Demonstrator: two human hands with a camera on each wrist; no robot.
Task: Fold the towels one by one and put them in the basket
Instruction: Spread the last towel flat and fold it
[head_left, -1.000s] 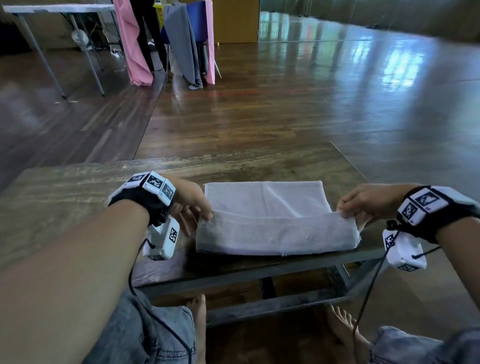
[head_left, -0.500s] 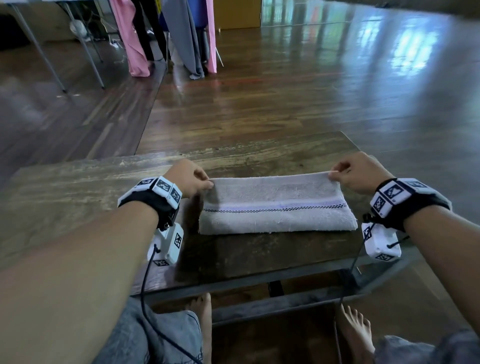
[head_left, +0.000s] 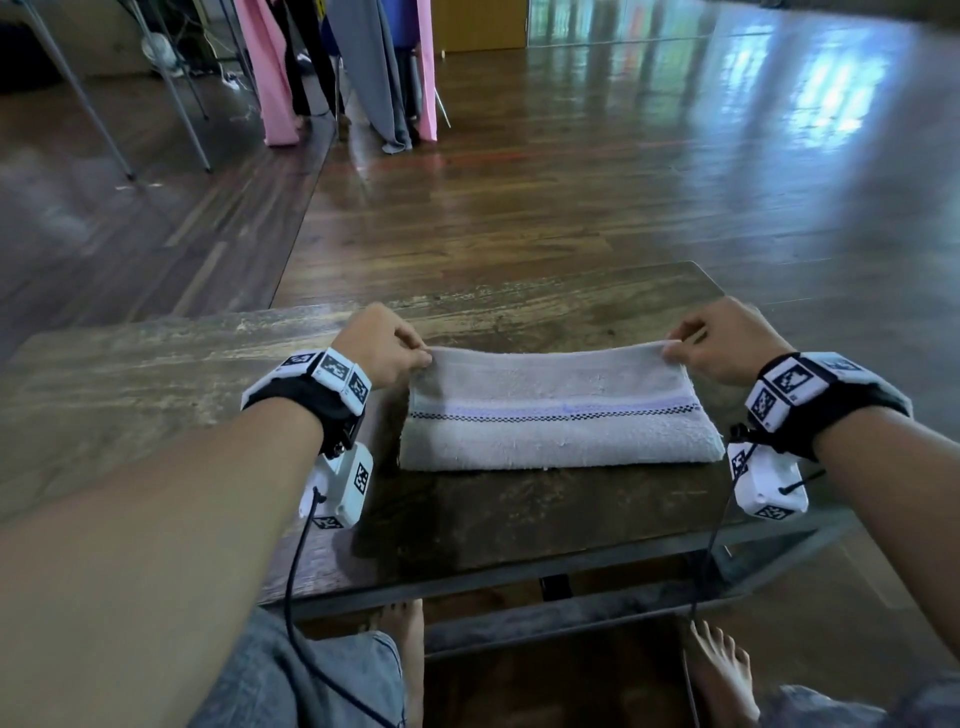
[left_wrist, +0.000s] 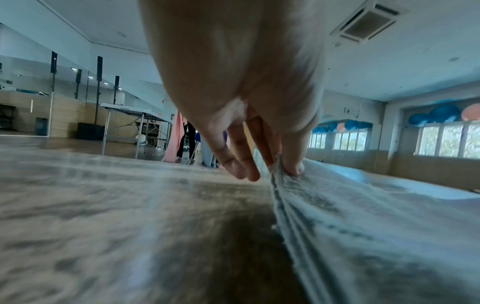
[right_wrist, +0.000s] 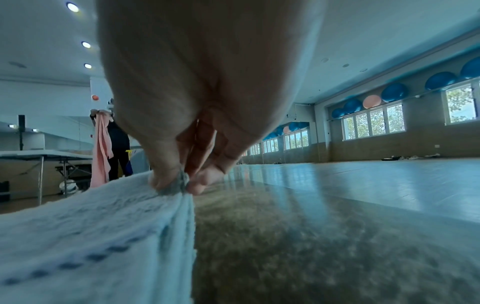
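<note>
A white towel with a purple and black checked stripe lies folded lengthwise on the low wooden table. My left hand pinches the far left corner of the top layer, thumb over the cloth. At the far right corner my right hand pinches the same edge, seen close in the right wrist view. The far edge is held slightly raised between the two hands. No basket shows in any view.
Bare table surface lies left of the towel and in front of it. My bare feet stand under the table's near edge. Across the floor a person holds pink cloth and grey cloth beside a folding table.
Both hands carried the towel's near edge over to the far edge, folding it in half lengthwise and showing the striped side. Since half a second ago they have stayed pinching the far corners.
</note>
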